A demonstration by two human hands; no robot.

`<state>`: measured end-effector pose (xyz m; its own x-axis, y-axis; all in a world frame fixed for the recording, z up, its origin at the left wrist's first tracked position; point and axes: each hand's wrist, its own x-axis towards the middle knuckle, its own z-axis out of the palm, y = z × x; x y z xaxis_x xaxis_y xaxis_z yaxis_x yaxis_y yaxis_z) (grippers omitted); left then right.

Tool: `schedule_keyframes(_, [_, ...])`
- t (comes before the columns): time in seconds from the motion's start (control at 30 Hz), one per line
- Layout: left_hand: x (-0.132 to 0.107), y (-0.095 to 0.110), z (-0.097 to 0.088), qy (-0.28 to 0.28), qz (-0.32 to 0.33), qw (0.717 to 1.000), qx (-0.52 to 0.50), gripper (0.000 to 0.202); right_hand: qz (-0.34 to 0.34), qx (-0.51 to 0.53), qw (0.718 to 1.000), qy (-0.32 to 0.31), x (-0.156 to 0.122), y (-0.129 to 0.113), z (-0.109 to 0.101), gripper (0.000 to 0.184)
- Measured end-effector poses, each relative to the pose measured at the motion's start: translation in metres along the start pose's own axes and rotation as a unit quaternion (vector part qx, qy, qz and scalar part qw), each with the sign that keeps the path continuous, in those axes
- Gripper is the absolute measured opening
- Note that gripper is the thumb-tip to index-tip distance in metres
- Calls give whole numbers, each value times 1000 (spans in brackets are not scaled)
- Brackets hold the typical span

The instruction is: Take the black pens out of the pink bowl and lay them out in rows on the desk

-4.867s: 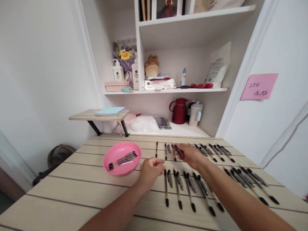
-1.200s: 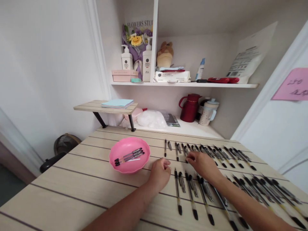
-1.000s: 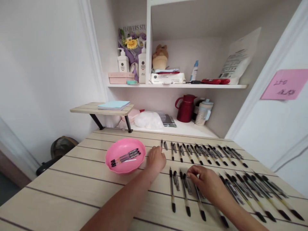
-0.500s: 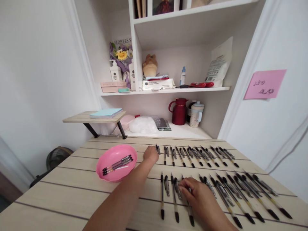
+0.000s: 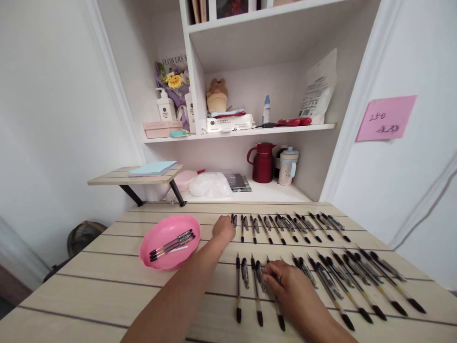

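Observation:
Two rows of black pens and loose caps lie on the pale slatted table (image 5: 107, 286): a far row (image 5: 285, 224) and a near row (image 5: 339, 281). My left hand (image 5: 224, 227) reaches to the left end of the far row. Its fingers are curled beside a small dark piece (image 5: 234, 220), and what they grip is hidden. My right hand (image 5: 285, 286) rests on the near row, fingertips closed on a pen (image 5: 264, 276) near the row's left end. A pink bowl (image 5: 162, 231) with several pens in it stands left of my left hand.
Behind the table is a white shelf unit (image 5: 250, 133) with a red jug (image 5: 263, 163), a cup (image 5: 285, 166), bottles and a plush toy. A small wooden riser (image 5: 132, 177) carries a blue notebook. A pink note (image 5: 384, 118) is stuck to the right wall.
My left hand moved forward from beside the near row to the far row's left end. My right hand drew back from the far row onto the near row.

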<state>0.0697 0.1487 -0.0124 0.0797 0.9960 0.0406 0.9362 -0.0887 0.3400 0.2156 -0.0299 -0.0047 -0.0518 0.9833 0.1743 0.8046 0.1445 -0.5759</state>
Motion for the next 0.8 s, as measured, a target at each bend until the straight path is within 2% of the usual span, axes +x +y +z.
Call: schedule_keyframes(0.8, [-1,4,2,0,15,1000,10,24,13,-7,1000,-15,4,3,0,20])
